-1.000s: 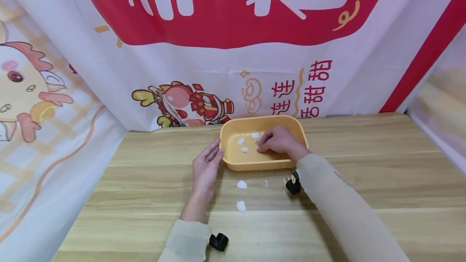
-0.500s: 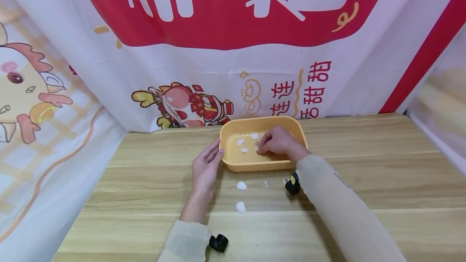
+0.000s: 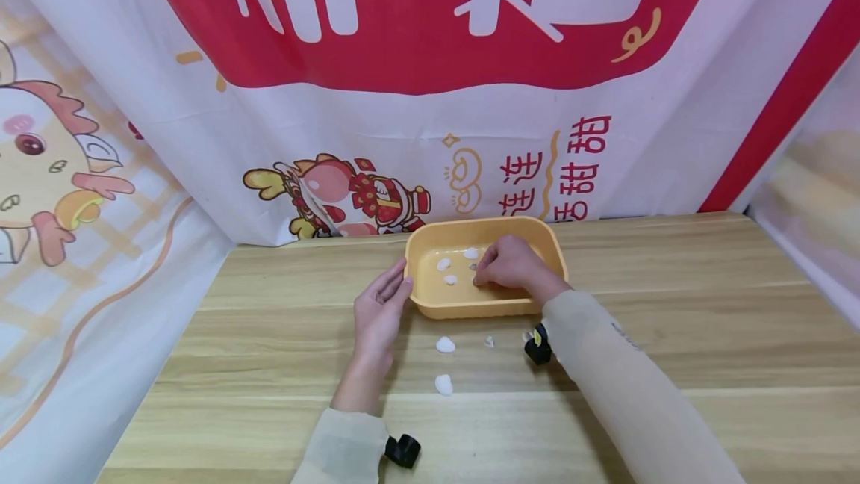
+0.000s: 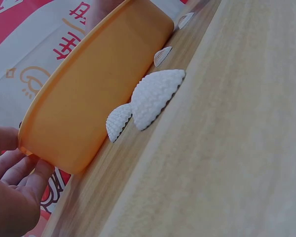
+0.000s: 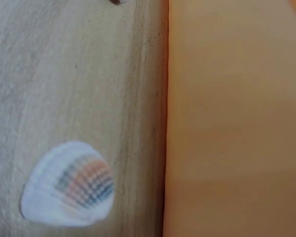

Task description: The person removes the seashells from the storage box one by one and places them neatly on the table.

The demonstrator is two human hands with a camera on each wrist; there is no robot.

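A yellow plastic basket (image 3: 480, 310) stands near the table's far edge. My left hand (image 3: 378, 312) holds its left end, the thumb up at the rim and the fingers lower on the outside, as the left wrist view shows. Inside the basket my right hand (image 3: 512, 264) pinches a small pale seashell (image 3: 475, 281) close over the floor, mostly hidden by the fingertips. Left of those fingers lie several white seashells (image 3: 450, 280), and a greyish one sits right beside them. The right wrist view has no hand in it, only a ribbed shell with coloured bands (image 5: 69, 187) beside the basket wall.
In front of the basket, white ribbed shells (image 3: 446, 345) and smaller ones (image 3: 490, 342) lie on the wooden table (image 3: 269, 364). A printed cloth backdrop (image 3: 416, 118) hangs right behind the basket. Black wrist cameras (image 3: 403, 451) stick out from both sleeves.
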